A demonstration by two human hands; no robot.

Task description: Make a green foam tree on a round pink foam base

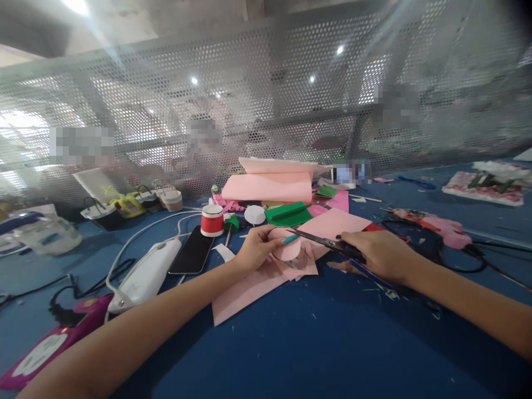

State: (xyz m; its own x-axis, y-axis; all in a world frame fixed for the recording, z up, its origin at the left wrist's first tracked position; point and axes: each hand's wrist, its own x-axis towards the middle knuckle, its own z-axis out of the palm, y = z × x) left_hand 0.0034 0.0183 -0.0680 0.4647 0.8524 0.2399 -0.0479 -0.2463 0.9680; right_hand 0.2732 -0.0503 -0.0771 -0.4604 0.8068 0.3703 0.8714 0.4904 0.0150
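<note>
My left hand [258, 247] pinches a round piece of pink paper [286, 250] between thumb and fingers. In my right hand [376, 256] is a pair of scissors [322, 240] with dark blades and blue handles. Its blade tips reach the upper edge of the pink paper, close to my left thumb. Whether the blades are fully closed is hard to make out. Under and behind the hands lie flat pink paper sheets [245, 293]. A white paper disc [254, 215] and folded green paper [287, 214] lie just beyond.
A red and white paper cup [212, 220] stands by a black phone [193, 252] and a white power bank [145, 277]. A pink glue gun [440, 226] with cables lies at right. Pink foam sheets [268, 187] rest before the perforated metal screen [233, 100]. A purple power strip [58, 343] is at lower left.
</note>
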